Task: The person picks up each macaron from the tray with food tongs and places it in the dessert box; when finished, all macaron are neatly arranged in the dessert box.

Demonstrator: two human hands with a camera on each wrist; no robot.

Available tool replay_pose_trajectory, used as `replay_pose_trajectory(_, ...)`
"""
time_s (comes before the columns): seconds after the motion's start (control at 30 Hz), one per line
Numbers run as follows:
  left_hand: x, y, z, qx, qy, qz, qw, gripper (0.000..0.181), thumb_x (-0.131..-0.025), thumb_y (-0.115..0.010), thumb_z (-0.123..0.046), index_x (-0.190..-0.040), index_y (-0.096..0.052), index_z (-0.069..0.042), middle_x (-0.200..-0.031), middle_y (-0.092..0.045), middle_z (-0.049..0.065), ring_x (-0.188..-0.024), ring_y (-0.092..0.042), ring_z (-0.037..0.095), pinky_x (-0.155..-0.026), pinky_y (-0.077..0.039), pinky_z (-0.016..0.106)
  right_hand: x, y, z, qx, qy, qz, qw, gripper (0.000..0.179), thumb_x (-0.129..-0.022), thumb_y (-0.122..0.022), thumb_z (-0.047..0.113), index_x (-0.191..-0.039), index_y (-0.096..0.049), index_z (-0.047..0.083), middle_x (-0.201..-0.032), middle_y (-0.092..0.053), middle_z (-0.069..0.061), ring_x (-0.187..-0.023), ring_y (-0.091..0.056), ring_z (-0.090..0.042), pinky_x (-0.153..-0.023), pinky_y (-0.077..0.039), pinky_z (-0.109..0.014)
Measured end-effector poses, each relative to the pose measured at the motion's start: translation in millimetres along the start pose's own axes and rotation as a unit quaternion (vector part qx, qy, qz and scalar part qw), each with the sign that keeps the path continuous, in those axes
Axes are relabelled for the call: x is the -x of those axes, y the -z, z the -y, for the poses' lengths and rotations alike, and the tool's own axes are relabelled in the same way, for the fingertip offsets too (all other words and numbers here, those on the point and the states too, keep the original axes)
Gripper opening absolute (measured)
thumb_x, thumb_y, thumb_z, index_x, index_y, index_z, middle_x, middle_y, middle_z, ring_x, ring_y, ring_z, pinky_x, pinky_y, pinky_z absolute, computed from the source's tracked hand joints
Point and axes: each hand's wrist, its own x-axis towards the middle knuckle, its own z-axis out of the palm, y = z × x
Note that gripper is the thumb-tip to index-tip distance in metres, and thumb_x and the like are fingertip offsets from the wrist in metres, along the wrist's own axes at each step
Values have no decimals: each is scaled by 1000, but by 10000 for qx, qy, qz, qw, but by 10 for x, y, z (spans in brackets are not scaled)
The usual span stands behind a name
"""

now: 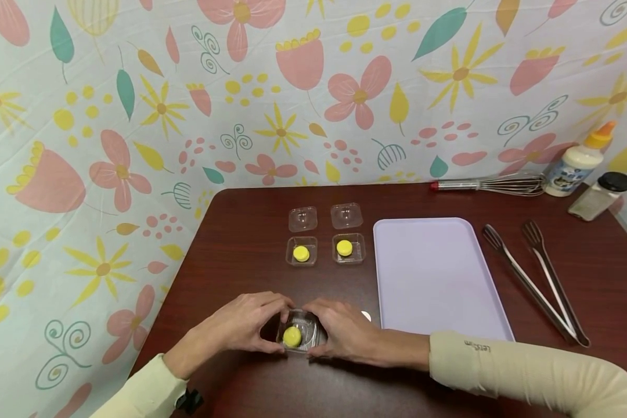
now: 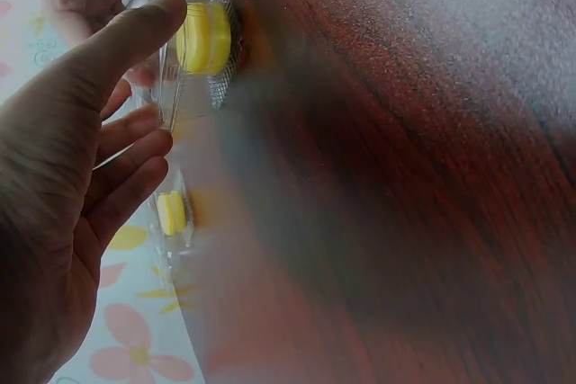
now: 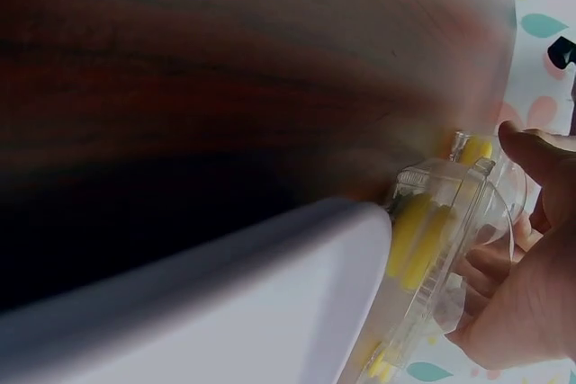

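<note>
A clear plastic box [image 1: 309, 332] with a domed lid stands on the table between both hands, a yellow macaron [image 1: 292, 337] inside it. From the left side, the left hand [image 1: 248, 322] holds the box's edge, thumb near and fingers far. The right hand [image 1: 347, 334] holds the opposite edge in the same way. In the left wrist view, the left thumb [image 2: 148, 29] lies along the lid's rim. The lid [image 3: 499, 213] sits over the base in the right wrist view, with the macaron [image 3: 418, 240] below.
Two open clear bases [image 1: 301, 261] [image 1: 349, 259] hold a yellow macaron each, with two domed lids [image 1: 303, 219] [image 1: 346, 216] behind. A lilac tray [image 1: 428, 273] lies right, a small white disc [image 1: 366, 316] beside it. Tongs [image 1: 548, 284], whisk [image 1: 486, 184], squeeze bottle [image 1: 569, 168] and jar [image 1: 598, 197] are farther right.
</note>
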Motion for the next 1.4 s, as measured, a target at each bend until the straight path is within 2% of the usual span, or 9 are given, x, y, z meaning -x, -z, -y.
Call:
replay_pose_trajectory(0.3, 18, -3, -14, -78, 44, 7, 10000, 51, -80, -92, -53, -105, -60, -22, -131, -68, -5, -113, -67, 10, -90, -59, 30, -18, -10, 23, 318, -82, -19, 9995, 72, -70, -102, 32, -126, -68, 2, -118, -74, -9, -100, -73, -22, -87, -62, -35)
replay_pose_trajectory(0.47, 28, 4, -21, -120, 59, -31, 9999, 52, -78, -93, -53, -104, -61, -22, -130, -68, -5, -113, -68, 10, -89, -60, 31, -27, -25, 38, 521, -129, -58, 9985, 75, -68, -102, 37, -126, -69, 3, -113, -74, -6, -96, -72, -19, -86, -62, -36)
replay_pose_trajectory(0.63, 48, 6, -17, -76, 86, -85, 9999, 53, -76, -94, -52, -104, -61, -22, -131, -68, -5, -115, -67, 11, -90, -60, 31, -28, -32, 57, 645, -153, -106, 9977, 76, -68, -102, 39, -126, -69, 4, -115, -73, -6, -98, -72, -21, -88, -62, -39)
replay_pose_trajectory(0.97, 78, -15, -15, -1, 63, -134, 9999, 53, -77, -95, -51, -103, -60, -21, -133, -68, -4, -116, -67, 11, -89, -60, 31, -27, -49, 81, 802, -149, -95, 9966, 74, -68, -101, 42, -124, -69, 6, -111, -72, -4, -91, -71, -18, -80, -62, -33)
replay_pose_trajectory(1.2, 80, -35, -20, -54, 114, -8, 9999, 53, -78, -94, -51, -104, -60, -21, -132, -68, -3, -116, -67, 11, -89, -60, 31, -32, -57, 105, 933, -280, -50, 9952, 74, -67, -101, 42, -123, -69, 6, -109, -71, -4, -89, -71, -18, -77, -62, -31)
replay_pose_trajectory(1.4, 71, -30, -7, -9, 190, -21, 9998, 53, -76, -96, -50, -103, -59, -21, -131, -69, -3, -114, -67, 11, -88, -60, 31, -50, -52, 96, 827, -272, -101, 9961, 73, -68, -102, 39, -123, -70, 5, -110, -73, -5, -91, -72, -19, -77, -62, -32)
